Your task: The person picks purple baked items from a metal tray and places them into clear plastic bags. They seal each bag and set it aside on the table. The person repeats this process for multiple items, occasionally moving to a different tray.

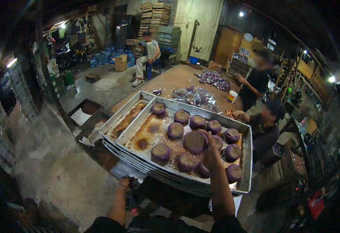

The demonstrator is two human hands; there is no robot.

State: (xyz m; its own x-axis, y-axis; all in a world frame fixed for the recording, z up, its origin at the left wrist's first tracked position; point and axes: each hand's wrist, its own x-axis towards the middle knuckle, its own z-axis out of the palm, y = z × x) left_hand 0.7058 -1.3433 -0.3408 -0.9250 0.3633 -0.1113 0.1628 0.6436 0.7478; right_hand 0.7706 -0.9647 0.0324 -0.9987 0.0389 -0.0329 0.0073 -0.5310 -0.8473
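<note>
My right hand (pixel 212 153) reaches over a metal baking tray (pixel 138 138) and grips a round purple bun (pixel 195 142) with a brownish flat top, raised above the others. Several more purple buns, such as one at the near left (pixel 160 154) and one at the right (pixel 233 152), sit on the tray's browned, stained base. A metal divider (pixel 136 118) sets off a narrow strip along its left side. More trays (pixel 140 160) are stacked beneath. My left hand (pixel 125 183) is low, below the stack's front left edge, by something dark; its fingers are too shadowed to read.
Behind the tray, a brown table (pixel 170 77) bears clear plastic packaging (pixel 197 97), a pile of wrapped purple items (pixel 213 80) and a white tub (pixel 232 96). Two people (pixel 263 125) work at the right; another person (pixel 149 55) sits beyond. An open box (pixel 85 113) stands at left.
</note>
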